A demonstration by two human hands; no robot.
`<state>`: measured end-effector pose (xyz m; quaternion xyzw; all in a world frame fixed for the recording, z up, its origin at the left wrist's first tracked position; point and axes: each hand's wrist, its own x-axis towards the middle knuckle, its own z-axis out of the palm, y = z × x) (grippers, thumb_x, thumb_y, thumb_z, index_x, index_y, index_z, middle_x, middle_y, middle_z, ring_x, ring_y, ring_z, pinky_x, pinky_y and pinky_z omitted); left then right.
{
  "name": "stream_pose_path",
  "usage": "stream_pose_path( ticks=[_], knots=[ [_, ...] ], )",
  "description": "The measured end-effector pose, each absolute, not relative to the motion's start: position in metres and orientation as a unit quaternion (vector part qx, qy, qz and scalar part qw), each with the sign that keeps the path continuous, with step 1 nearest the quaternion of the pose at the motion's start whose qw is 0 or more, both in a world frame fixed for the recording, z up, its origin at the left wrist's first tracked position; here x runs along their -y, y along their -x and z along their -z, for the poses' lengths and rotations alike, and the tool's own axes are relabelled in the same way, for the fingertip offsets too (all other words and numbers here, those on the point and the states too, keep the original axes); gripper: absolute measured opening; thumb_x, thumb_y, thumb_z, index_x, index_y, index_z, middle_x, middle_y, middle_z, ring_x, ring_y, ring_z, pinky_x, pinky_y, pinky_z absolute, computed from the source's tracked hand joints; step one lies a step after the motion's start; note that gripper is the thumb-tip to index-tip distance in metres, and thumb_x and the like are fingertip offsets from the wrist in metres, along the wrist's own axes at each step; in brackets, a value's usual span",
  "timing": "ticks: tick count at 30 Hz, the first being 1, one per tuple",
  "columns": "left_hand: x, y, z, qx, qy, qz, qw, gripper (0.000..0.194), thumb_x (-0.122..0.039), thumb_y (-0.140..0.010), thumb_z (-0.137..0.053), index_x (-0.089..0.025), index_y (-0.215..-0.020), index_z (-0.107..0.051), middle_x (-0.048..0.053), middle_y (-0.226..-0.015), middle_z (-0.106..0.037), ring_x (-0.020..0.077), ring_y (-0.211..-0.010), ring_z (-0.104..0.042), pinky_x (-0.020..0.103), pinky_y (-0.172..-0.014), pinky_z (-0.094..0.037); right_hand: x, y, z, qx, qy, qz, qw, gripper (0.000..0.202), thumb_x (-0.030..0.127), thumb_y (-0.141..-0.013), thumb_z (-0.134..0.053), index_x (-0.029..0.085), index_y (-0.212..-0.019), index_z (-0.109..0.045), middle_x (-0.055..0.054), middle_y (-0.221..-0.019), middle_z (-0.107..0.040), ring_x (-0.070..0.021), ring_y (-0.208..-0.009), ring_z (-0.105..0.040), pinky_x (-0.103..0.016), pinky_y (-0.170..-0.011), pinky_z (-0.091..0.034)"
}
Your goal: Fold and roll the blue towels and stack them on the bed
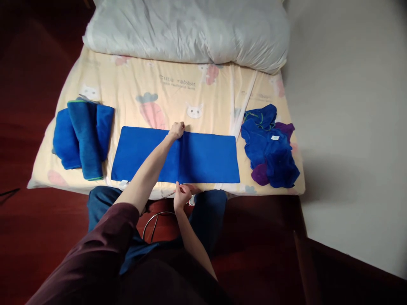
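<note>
A long blue towel [210, 157] lies spread crosswise on the bed, with a raised crease near its middle. At the far edge, my left hand [177, 130] pinches the cloth by that crease, my forearm crossing over the left half. My right hand [182, 196] is closed on the near edge, roughly in line with the left hand, its fingertips partly hidden. A small white tag [124, 183] sticks out at the near left corner of the towel.
Folded blue towels [85, 137] lie in a pile on the left, a rolled one on top. Crumpled blue cloths [265, 144] with a purple cloth [260, 174] lie at right. A pale quilt [187, 31] spans the back of the patterned bed sheet [210, 101]. A wall [346, 106] borders the right.
</note>
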<state>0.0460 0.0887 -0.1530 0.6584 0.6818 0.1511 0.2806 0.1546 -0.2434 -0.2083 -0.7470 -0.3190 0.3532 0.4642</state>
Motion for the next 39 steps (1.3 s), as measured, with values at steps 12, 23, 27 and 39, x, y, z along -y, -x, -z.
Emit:
stream_pose_path(
  ticks=[12,23,27,39],
  knots=[
    [-0.063,-0.039,0.079,-0.675,-0.627,-0.22,0.321,0.025,-0.017,-0.097,-0.052,-0.014,-0.113,-0.071,0.008,-0.093,-0.078,0.0172,-0.066,-0.069,0.03,-0.08,-0.057,0.252,-0.171,0.177,0.332,0.707,-0.349,0.517,0.034,0.05,-0.082,-0.076,0.017,-0.088,-0.072,-0.009,-0.087,-0.078,-0.0216,-0.077,-0.073,-0.033,-0.075,-0.062],
    [-0.012,0.003,-0.076,-0.606,-0.559,-0.455,0.337,0.009,-0.022,-0.094,-0.063,-0.013,-0.094,-0.068,0.005,-0.074,-0.07,0.0164,-0.064,-0.069,0.032,-0.074,-0.061,0.217,-0.246,0.056,0.411,0.58,-0.244,0.66,0.047,0.058,-0.081,-0.078,0.013,-0.095,-0.075,-0.017,-0.099,-0.079,-0.0248,-0.088,-0.076,-0.042,-0.089,-0.064],
    [0.021,0.04,-0.13,-0.504,-0.557,-0.553,0.36,0.022,-0.029,-0.088,-0.076,-0.011,-0.098,-0.068,0.006,-0.08,-0.07,0.0154,-0.072,-0.071,0.037,-0.085,-0.064,0.172,-0.295,-0.025,0.477,0.515,-0.23,0.674,0.047,0.057,-0.078,-0.081,0.012,-0.095,-0.076,-0.018,-0.101,-0.08,-0.0241,-0.09,-0.077,-0.041,-0.09,-0.064],
    [0.107,0.106,-0.254,-0.492,-0.616,-0.582,0.201,0.055,-0.042,-0.073,-0.088,-0.006,-0.112,-0.074,0.013,-0.107,-0.077,0.0292,-0.108,-0.074,0.049,-0.103,-0.058,0.075,-0.315,-0.189,0.571,0.394,-0.297,0.656,0.055,0.05,-0.064,-0.096,0.013,-0.101,-0.079,-0.013,-0.098,-0.08,-0.0228,-0.094,-0.076,-0.045,-0.093,-0.062]
  ],
)
